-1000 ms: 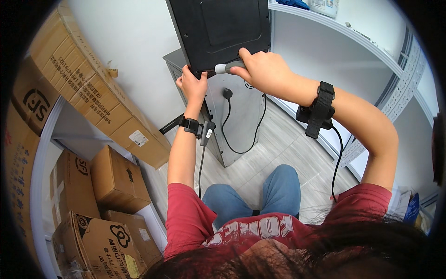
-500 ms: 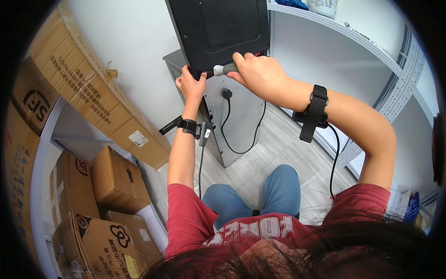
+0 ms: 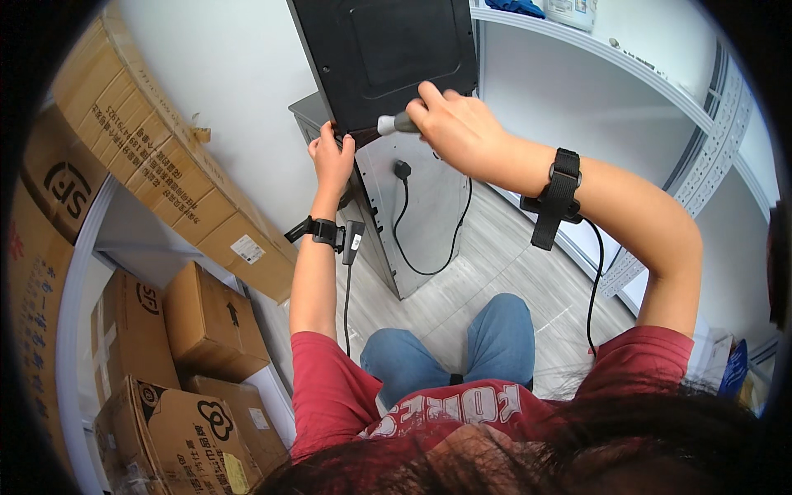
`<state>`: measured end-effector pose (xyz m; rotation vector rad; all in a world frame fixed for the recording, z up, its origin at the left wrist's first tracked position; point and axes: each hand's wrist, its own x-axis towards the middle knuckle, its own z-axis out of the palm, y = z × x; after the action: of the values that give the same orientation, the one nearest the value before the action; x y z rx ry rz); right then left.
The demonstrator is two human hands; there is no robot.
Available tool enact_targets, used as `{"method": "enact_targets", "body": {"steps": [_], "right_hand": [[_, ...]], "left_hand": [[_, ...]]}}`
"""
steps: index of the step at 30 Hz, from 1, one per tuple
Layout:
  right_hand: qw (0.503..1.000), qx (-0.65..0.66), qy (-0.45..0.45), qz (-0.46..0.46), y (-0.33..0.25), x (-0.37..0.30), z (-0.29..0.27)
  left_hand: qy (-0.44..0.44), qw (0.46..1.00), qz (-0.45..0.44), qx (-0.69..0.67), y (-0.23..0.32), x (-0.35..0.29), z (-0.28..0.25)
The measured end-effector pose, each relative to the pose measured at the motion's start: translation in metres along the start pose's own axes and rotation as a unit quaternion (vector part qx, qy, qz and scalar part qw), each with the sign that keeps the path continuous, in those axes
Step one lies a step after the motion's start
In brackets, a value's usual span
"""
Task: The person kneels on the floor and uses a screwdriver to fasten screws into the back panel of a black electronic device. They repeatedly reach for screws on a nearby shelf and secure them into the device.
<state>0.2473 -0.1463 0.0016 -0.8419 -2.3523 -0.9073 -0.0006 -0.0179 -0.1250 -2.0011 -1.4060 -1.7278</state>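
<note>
A black panel (image 3: 396, 49) with a recessed rectangle stands at the far middle, above a grey metal cabinet (image 3: 421, 210). My left hand (image 3: 332, 163) is at the panel's lower left corner, its thumb and forefinger closed about the edge. In my right hand (image 3: 462, 132) is a screwdriver (image 3: 400, 124) with a grey handle and a paler collar. It points left along the panel's lower edge, toward my left fingertips; its tip is hard to make out. A black plug (image 3: 402, 169) sits in the cabinet's face, its cord looping down below.
Tall cardboard boxes (image 3: 165, 157) lean along the left wall, with smaller cartons (image 3: 214, 322) on a shelf below. White metal shelving (image 3: 701, 140) curves round the right side, holding a white bottle (image 3: 572, 12) at the top. Cables hang from both my wrist straps.
My left hand has shifted slightly left and down. My right hand has moved a little left and up with the screwdriver. The panel's lower edge sits slightly further left.
</note>
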Motion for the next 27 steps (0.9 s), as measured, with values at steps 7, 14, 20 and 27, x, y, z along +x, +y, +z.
{"method": "enact_targets", "body": {"steps": [7,14,20,27], "right_hand": [[1.000,-0.023,0.000,0.005,-0.002,-0.007,0.003],[0.982,0.068,-0.140,0.102,-0.018,-0.001,-0.014],[0.945,0.145,-0.186,0.229,-0.020,0.005,-0.034],[0.954,0.144,-0.162,0.205,-0.015,-0.006,-0.034]], "left_hand": [[0.002,1.000,0.010,0.008,0.002,-0.004,0.000],[0.021,0.999,-0.014,0.036,0.008,-0.005,0.005],[0.031,0.999,-0.020,0.031,0.007,-0.004,0.005],[0.032,0.999,-0.016,0.033,0.009,-0.003,0.006]]}}
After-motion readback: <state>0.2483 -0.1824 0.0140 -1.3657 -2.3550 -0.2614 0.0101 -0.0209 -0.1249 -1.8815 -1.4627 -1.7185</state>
